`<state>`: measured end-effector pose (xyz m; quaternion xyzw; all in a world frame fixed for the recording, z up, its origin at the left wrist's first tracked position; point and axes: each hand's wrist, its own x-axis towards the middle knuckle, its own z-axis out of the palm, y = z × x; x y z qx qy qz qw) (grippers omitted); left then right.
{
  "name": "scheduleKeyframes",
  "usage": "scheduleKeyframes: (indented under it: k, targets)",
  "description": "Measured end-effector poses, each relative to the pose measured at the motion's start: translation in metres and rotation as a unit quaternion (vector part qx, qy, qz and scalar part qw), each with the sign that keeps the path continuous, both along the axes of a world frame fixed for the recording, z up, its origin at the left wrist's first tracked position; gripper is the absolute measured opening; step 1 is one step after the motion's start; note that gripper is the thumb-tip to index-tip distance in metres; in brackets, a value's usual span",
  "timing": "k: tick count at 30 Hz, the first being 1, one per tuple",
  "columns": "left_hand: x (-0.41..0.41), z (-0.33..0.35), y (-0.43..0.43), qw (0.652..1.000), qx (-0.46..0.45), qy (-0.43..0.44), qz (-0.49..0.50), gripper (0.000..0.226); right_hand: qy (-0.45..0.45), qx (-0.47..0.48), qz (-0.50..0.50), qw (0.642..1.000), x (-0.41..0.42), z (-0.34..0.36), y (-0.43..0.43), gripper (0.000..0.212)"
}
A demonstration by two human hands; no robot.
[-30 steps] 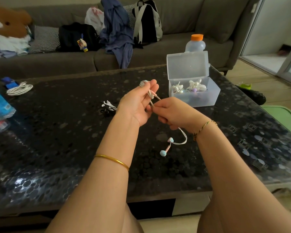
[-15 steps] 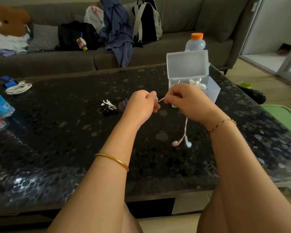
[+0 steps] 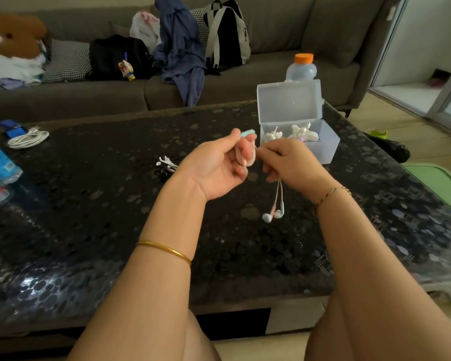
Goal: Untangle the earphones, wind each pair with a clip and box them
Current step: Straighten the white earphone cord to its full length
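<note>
Earphones (image 3: 274,213) mid-winding: left hand (image 3: 219,165) grips coil, right hand (image 3: 289,162) pinches cord; dangling buds may snag, loosening loops.

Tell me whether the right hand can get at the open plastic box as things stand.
Probably yes: the right hand is just in front of the open box, with nothing between them. It grips the earphone cord, though.
</note>
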<state>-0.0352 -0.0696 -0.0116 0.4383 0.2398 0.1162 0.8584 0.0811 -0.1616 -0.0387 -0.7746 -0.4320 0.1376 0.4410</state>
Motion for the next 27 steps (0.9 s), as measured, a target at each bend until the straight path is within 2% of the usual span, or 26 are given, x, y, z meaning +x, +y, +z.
scheduleKeyframes:
  k: [2,4,7,9,11,14,18,20,21,24,27]
  targets:
    - [0.001,0.001,-0.001,0.997,-0.034,-0.042,0.057,0.026,0.026,-0.062,0.031,0.997,-0.005,-0.001,0.001,0.025]
    - [0.002,0.001,0.001,0.992,0.005,-0.049,0.118,0.022,0.037,-0.111,0.062,0.991,-0.011,-0.001,0.003,0.023]
    - [0.005,-0.003,0.000,0.968,0.161,-0.006,0.194,0.018,0.066,-0.127,0.117,0.983,-0.022,0.005,0.003,0.023]
    - [0.006,-0.007,0.000,0.933,0.285,0.024,0.217,0.016,0.053,-0.130,0.147,0.979,-0.028,0.011,0.003,0.021]
    - [0.007,-0.013,0.001,0.900,0.377,0.027,0.219,0.016,0.040,-0.141,0.164,0.976,-0.030,0.014,0.002,0.020]
    - [0.008,-0.018,0.005,0.862,0.466,0.047,0.193,0.019,0.019,-0.151,0.164,0.975,-0.028,0.018,-0.001,0.017]
    - [0.010,-0.020,0.003,0.791,0.579,0.151,0.128,0.014,-0.116,-0.118,0.090,0.982,-0.020,0.018,-0.004,0.022]
    - [0.013,-0.020,0.003,0.774,0.591,0.209,0.090,0.019,-0.148,-0.095,0.051,0.983,-0.016,0.018,-0.006,0.021]
    - [0.015,-0.019,0.002,0.782,0.574,0.230,0.079,0.022,-0.160,-0.077,0.036,0.983,-0.015,0.018,-0.007,0.017]
    - [0.014,-0.013,0.000,0.846,0.474,0.237,0.054,0.031,-0.149,0.000,0.018,0.989,-0.011,0.021,-0.010,0.002]
    - [0.005,-0.009,0.000,0.895,0.399,0.199,0.026,0.035,-0.104,0.069,0.026,0.992,-0.009,0.019,-0.009,0.005]
